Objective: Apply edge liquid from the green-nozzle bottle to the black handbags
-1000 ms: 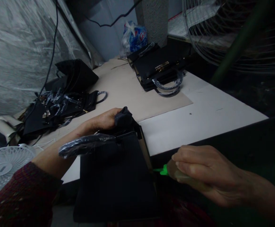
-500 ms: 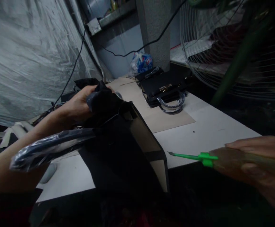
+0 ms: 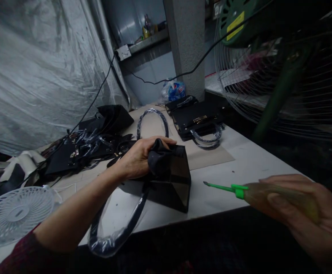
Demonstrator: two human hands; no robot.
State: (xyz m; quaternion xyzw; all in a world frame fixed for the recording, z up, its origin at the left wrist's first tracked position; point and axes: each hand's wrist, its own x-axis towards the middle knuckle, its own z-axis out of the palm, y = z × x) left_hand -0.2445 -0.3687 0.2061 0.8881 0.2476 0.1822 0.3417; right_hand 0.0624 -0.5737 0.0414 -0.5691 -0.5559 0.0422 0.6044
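Note:
A black handbag stands near the front edge of the white table, its open end facing right. My left hand is closed on the bag's top, by a bunched piece of black fabric; some fingertips are hidden. One plastic-wrapped handle hangs over the table's front edge, and the other handle rises behind the bag. To the right, my right hand grips an amber squeeze bottle. Its thin green nozzle points left at the bag, with a gap between them.
Behind lies another black handbag on brown card. More black bags are piled at the left, beyond a small white fan. A large green fan looms at the right. A black cable crosses above the white table.
My left hand has moved right and forward, setting the handbag onto the table from close to me. The bag has turned. My right hand still holds the bottle, slightly left of before.

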